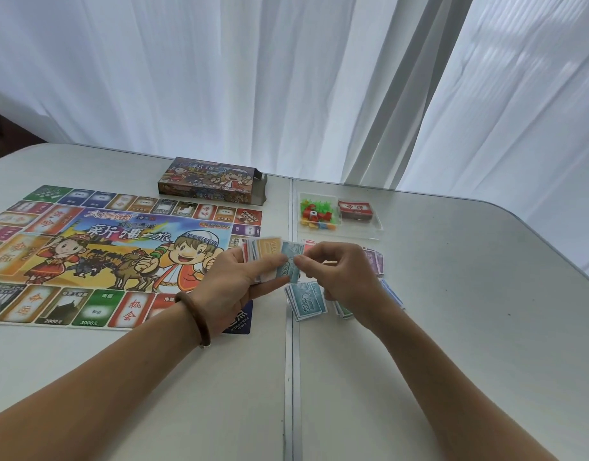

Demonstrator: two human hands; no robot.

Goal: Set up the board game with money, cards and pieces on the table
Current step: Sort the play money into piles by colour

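The colourful game board [96, 251] lies flat on the left of the white table [452, 327]. My left hand [234, 284] holds a fanned stack of paper money [264, 251] above the board's right edge. My right hand [339, 274] pinches a teal 1000 note [290, 266] at the front of that stack. Below the hands, a pile of teal 1000 notes [308, 302] rests on the table. Purple notes [374, 261] and blue notes [393, 294] lie partly hidden behind my right hand.
The game box [211, 179] lies behind the board. A clear plastic tray [339, 227] at the back right holds small coloured pieces [318, 214] and a red card deck [356, 209]. A seam [293, 377] splits the table. White curtains hang behind.
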